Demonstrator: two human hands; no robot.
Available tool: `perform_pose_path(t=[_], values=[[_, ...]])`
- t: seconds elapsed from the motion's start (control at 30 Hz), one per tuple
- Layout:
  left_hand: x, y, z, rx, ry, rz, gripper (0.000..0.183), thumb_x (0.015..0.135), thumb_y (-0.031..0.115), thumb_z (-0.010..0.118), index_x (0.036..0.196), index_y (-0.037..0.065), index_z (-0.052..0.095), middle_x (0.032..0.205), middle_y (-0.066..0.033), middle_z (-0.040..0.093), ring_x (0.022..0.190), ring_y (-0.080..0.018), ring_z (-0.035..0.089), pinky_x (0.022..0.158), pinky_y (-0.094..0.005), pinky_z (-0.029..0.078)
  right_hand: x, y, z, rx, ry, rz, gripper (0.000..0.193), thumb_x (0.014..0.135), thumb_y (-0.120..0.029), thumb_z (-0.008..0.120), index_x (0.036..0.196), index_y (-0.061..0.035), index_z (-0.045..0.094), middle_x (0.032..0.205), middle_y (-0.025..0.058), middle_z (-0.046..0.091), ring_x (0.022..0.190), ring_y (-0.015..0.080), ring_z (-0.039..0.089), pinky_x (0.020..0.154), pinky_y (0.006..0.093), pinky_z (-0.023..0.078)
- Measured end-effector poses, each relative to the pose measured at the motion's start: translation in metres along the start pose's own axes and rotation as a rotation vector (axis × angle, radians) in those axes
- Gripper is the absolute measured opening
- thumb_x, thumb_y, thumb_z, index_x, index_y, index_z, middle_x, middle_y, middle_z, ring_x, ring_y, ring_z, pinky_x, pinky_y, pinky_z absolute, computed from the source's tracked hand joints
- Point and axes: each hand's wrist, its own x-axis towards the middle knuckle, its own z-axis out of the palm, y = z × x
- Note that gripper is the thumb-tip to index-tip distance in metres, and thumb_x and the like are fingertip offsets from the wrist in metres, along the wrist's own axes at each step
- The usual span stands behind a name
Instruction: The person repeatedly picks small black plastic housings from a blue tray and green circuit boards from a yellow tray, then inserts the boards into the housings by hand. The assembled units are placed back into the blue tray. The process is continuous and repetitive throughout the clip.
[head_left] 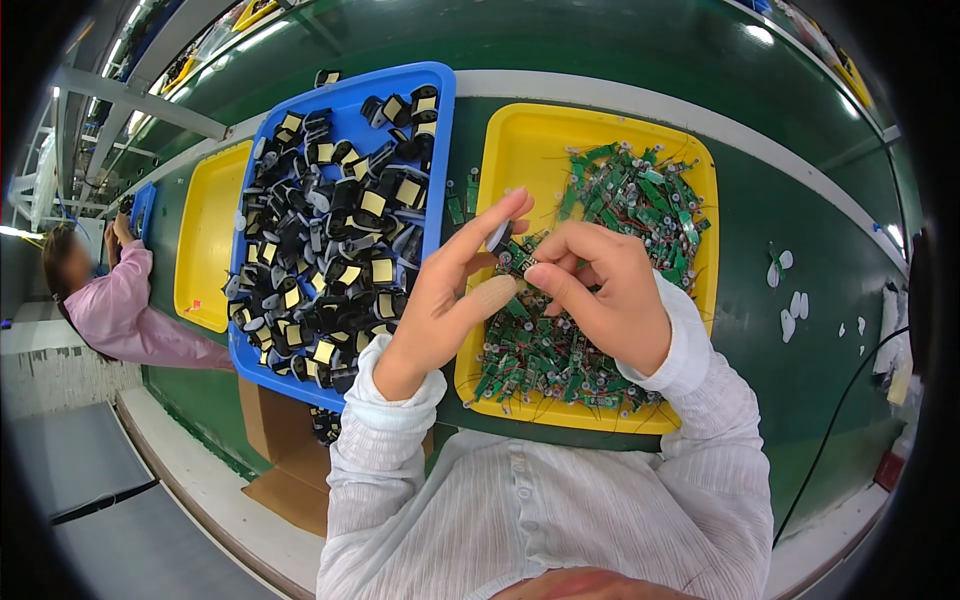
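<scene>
Circuit board (518, 259) sits partly hidden between both hands (437, 295) (618, 305).

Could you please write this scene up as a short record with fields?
left hand: holds a small black part
right hand: pinches a green circuit board beside it
yellow tray: below the right hand, holds many loose boards
blue tray: left of that, heaped with black pieces, many with cream squares
table: green, white pieces at right
co-worker: far left, pink sleeves

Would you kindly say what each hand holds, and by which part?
Right hand: green board, by its right end. Left hand: black part, exact hold unclear.
</scene>
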Motion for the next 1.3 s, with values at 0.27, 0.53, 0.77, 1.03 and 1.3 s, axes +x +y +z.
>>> perform_pose_path(t=[0.27, 0.53, 0.77, 1.03, 1.3], values=[[-0.002, 0.003, 0.001, -0.303, 0.025, -0.012, 0.047, 0.081, 0.006, 0.054, 0.126, -0.003, 0.041, 0.120, -0.0128, 0.047, 0.107, -0.0185, 0.048, 0.086, -0.0303, 0.042, 0.002, -0.001, 0.005, 0.020, -0.015, -0.076, 0.007, 0.077, -0.004, 0.060, 0.080, 0.0004, 0.056, 0.073, 0.0103, 0.057, 0.059, 0.0205, 0.057, 0.053, 0.0278, 0.045], [0.005, -0.007, -0.007, 0.159, 0.219, 0.100, 0.043, 0.078, 0.008, 0.060, 0.118, 0.000, 0.048, 0.111, -0.0139, 0.054, 0.099, -0.0260, 0.054, 0.086, -0.0339, 0.042, 0.031, 0.006, -0.004, -0.290, -0.109, -0.201, 0.011, 0.078, -0.013, 0.061, 0.081, -0.0027, 0.058, 0.073, 0.0117, 0.058, 0.061, 0.0257, 0.058, 0.054, 0.0320, 0.045], [-0.004, -0.015, -0.062, 1.375, 0.479, -0.010, 0.022, 0.075, 0.019, 0.063, 0.091, 0.005, 0.060, 0.102, -0.0114, 0.058, 0.100, -0.0319, 0.049, 0.083, -0.0413, 0.041, 0.160, 0.072, -0.077, -0.990, 0.139, -0.310, 0.016, 0.079, -0.023, 0.060, 0.082, -0.0077, 0.061, 0.082, 0.0076, 0.060, 0.076, 0.0266, 0.057, 0.067, 0.0369, 0.045], [-0.004, -0.029, -0.072, 1.415, 0.539, -0.149, 0.018, 0.075, 0.017, 0.061, 0.092, 0.009, 0.063, 0.092, -0.0087, 0.061, 0.089, -0.0289, 0.054, 0.075, -0.0382, 0.044, 0.210, 0.133, -0.120, -1.185, 0.080, 0.256, 0.018, 0.083, -0.026, 0.059, 0.093, -0.0110, 0.063, 0.087, 0.0102, 0.061, 0.085, 0.0277, 0.058, 0.076, 0.0371, 0.047], [-0.001, -0.024, -0.076, 1.358, 0.597, -0.085, 0.019, 0.070, 0.010, 0.065, 0.088, 0.009, 0.058, 0.080, -0.0069, 0.058, 0.080, -0.0267, 0.055, 0.067, -0.0377, 0.043, 0.125, 0.052, -0.041, -0.836, -0.321, -0.431, 0.012, 0.071, -0.010, 0.062, 0.082, -0.0063, 0.060, 0.084, 0.0090, 0.056, 0.087, 0.0277, 0.053, 0.078, 0.0367, 0.043]])
